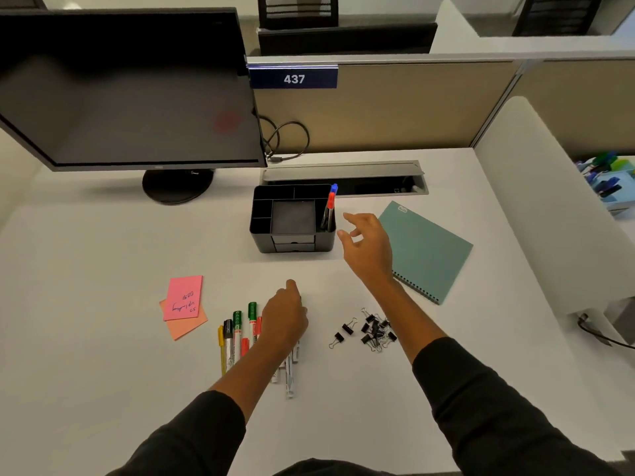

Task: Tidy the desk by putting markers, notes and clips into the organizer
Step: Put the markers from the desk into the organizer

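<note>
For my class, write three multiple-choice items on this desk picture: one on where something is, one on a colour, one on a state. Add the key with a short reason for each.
1. Where do the two markers already put away stand?
A. In the organizer's right-hand compartment
B. In its front drawer
C. On the notebook

2. What colour is the top sticky note?
A. Green
B. Pink
C. Blue

3. What is the right hand doing?
A. Gripping a clip
B. Resting flat on the notebook
C. Open and empty beside the organizer

Key: 1 A, the blue and red markers stand upright at the right side of the organizer. 2 B, the pink note lies over an orange one. 3 C, the right hand has spread fingers and holds nothing, while the left hand is on the loose markers.
</note>
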